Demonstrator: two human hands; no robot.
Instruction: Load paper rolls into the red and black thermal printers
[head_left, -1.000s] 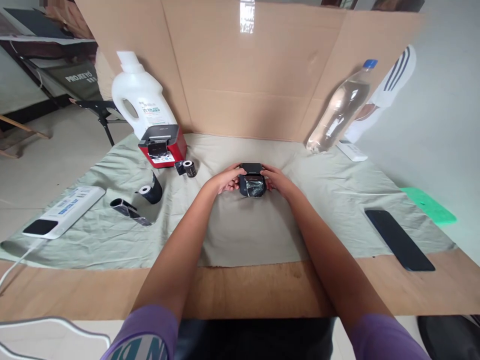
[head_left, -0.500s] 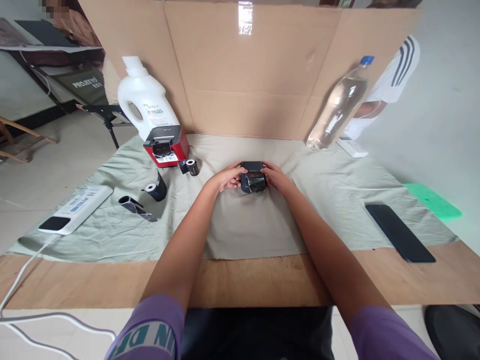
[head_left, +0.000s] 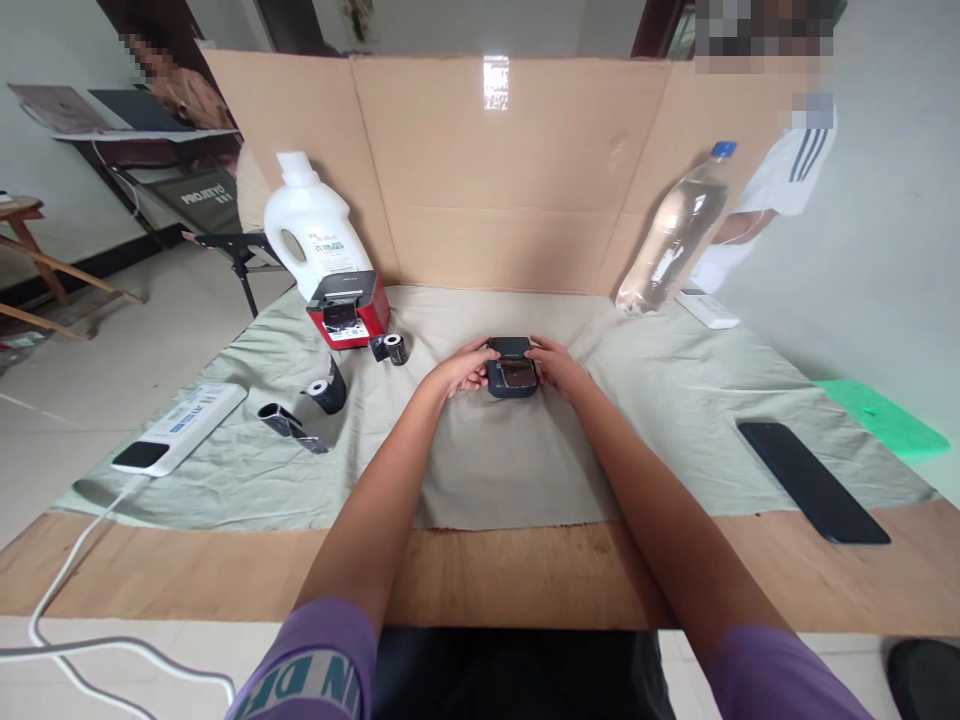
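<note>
Both hands grip a small black portable printer (head_left: 513,385) from its two sides, low over the cloth in the middle of the table. My left hand (head_left: 466,368) is closed on its left edge, thumb on the top. On the right edge, my right hand (head_left: 553,366) holds it the same way. A glossy dark piece lies across the printer's near half; I cannot tell whether it is a window or a strip. Left of my left hand stand a small dark roll (head_left: 395,349) and a larger unwinding black roll (head_left: 324,392).
A red and black printer (head_left: 349,312) stands before a white jug (head_left: 319,235). A clear bottle (head_left: 679,235) leans on the cardboard screen (head_left: 495,170). A white power bank (head_left: 180,430) with a cable lies left, a phone (head_left: 814,480) right. People are beyond the screen.
My view has tilted up, so everything sits lower in the picture. Both hands keep their hold on the printer, and the glossy piece on its near half looks flatter.
</note>
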